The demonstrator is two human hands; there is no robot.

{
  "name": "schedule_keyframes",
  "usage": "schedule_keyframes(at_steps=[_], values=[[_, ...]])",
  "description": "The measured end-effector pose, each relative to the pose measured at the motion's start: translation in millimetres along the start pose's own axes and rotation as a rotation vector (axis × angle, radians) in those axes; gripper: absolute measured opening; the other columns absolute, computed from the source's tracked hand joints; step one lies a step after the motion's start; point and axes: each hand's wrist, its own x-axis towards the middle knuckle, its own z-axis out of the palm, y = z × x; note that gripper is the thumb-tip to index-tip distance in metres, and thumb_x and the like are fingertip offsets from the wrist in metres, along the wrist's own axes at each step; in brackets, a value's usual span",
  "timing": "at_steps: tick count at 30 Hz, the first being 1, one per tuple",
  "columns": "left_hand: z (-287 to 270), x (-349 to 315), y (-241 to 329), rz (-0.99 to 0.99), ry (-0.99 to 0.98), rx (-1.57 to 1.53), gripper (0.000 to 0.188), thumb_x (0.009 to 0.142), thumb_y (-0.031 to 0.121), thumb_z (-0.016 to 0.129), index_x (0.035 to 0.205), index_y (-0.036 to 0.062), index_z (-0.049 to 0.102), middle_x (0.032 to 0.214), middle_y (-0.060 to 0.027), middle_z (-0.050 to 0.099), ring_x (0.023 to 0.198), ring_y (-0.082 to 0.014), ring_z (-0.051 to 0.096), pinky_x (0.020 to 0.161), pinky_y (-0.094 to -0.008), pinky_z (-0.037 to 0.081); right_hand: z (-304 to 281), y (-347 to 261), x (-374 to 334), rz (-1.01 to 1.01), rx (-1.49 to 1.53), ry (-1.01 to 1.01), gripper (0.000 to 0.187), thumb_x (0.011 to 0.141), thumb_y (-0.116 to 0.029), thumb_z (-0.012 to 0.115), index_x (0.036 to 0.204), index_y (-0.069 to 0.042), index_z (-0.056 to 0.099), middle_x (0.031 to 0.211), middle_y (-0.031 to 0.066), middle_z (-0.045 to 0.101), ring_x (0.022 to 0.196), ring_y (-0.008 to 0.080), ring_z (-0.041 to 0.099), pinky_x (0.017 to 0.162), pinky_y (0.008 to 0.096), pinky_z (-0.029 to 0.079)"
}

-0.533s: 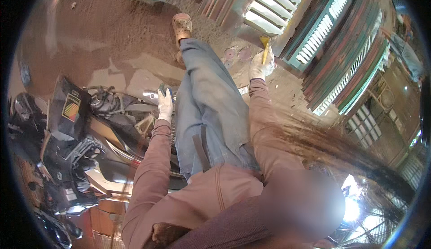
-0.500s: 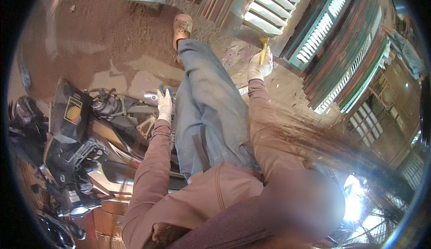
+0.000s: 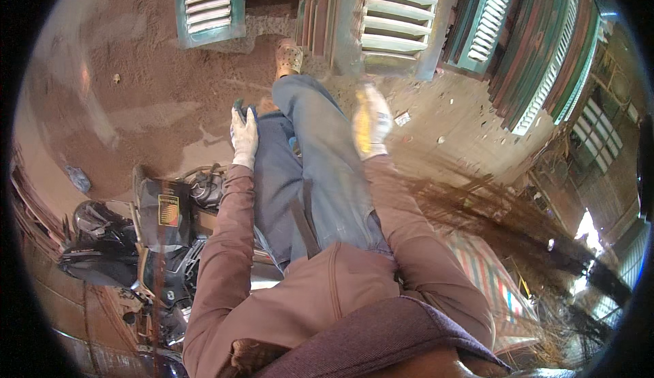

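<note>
My right hand point(image 3: 373, 122), in a white glove and smeared by motion, is closed on a yellow-handled brush point(image 3: 363, 120). It is beside my right knee, below a tall louvred shutter point(image 3: 398, 20) with white slats and a worn frame. My left hand point(image 3: 244, 136), also in a white glove, is beside my left thigh. Its fingers are closed around a small dark grey-green thing point(image 3: 238, 104) whose kind I cannot make out. Neither hand touches the shutter.
A smaller green-framed shutter point(image 3: 210, 39) stands at the far left. Several more shutters point(image 3: 538, 51) are stacked at the right. A black motorbike point(image 3: 163, 201) is close at my left. A striped sheet point(image 3: 487, 276) lies on the right, and a crumpled plastic bag point(image 3: 79, 178) at the far left.
My right hand has drawn the brush back from the shutter's lower frame toward my knee. My left hand has moved slightly forward. My view has shifted, and my legs have changed position.
</note>
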Motion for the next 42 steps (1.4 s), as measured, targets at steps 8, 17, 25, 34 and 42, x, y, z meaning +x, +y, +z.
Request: schedule_keyframes(at_steps=[8, 17, 25, 34, 42], values=[[-15.7, 28.8, -30.1, 0.25, -0.06, 0.496, 0.053, 0.096, 0.034, 0.051, 0.138, 0.0006, 0.043, 0.131, -0.0261, 0.054, 0.119, -0.0395, 0.053, 0.1, -0.0435, 0.042, -1.3, 66.1, 42.6, 0.349, 0.087, 0.394, 0.03, 0.089, -0.011, 0.057, 0.117, -0.005, 0.063, 0.114, 0.0167, 0.065, 0.101, 0.0312, 0.062, 0.087, 0.0394, 0.05], [-53.9, 49.3, -11.9, 0.448, -0.307, 0.687, 0.044, 0.094, 0.03, 0.053, 0.132, 0.0082, 0.049, 0.106, -0.0229, 0.065, 0.097, -0.0396, 0.063, 0.084, -0.0465, 0.049, 35.5, -34.4, -10.4, 0.135, 0.122, 0.11, 0.04, 0.082, -0.017, 0.063, 0.121, -0.015, 0.062, 0.116, 0.0066, 0.065, 0.104, 0.0268, 0.063, 0.088, 0.0402, 0.05], [-98.0, 88.4, -28.2, 0.48, -0.264, 0.794, 0.048, 0.093, 0.032, 0.052, 0.133, 0.0041, 0.051, 0.124, -0.0225, 0.06, 0.111, -0.0375, 0.059, 0.094, -0.0444, 0.046, 8.2, 36.5, 40.9, 0.6, 0.409, 0.531, 0.035, 0.091, -0.022, 0.061, 0.12, -0.003, 0.063, 0.113, 0.0159, 0.065, 0.101, 0.0297, 0.063, 0.091, 0.0377, 0.048], [-95.1, 82.9, -4.7, 0.503, -0.355, 0.832, 0.048, 0.092, 0.035, 0.055, 0.129, 0.0055, 0.052, 0.114, -0.021, 0.065, 0.103, -0.0363, 0.063, 0.088, -0.0442, 0.05, 38.1, -48.5, -6.1, 0.107, 0.075, 0.242, 0.039, 0.082, -0.01, 0.062, 0.121, -0.015, 0.064, 0.117, 0.0097, 0.064, 0.102, 0.0272, 0.064, 0.087, 0.0378, 0.052], [-90.3, 88.1, 3.1, 0.456, -0.298, 0.881, 0.048, 0.09, 0.032, 0.059, 0.128, 0.0034, 0.052, 0.108, -0.0195, 0.066, 0.097, -0.0366, 0.064, 0.085, -0.0432, 0.05, -10.7, 48.7, 32.7, 0.435, -0.19, 0.46, 0.025, 0.09, -0.011, 0.058, 0.112, -0.003, 0.065, 0.113, 0.0131, 0.067, 0.102, 0.029, 0.064, 0.093, 0.0372, 0.05]])
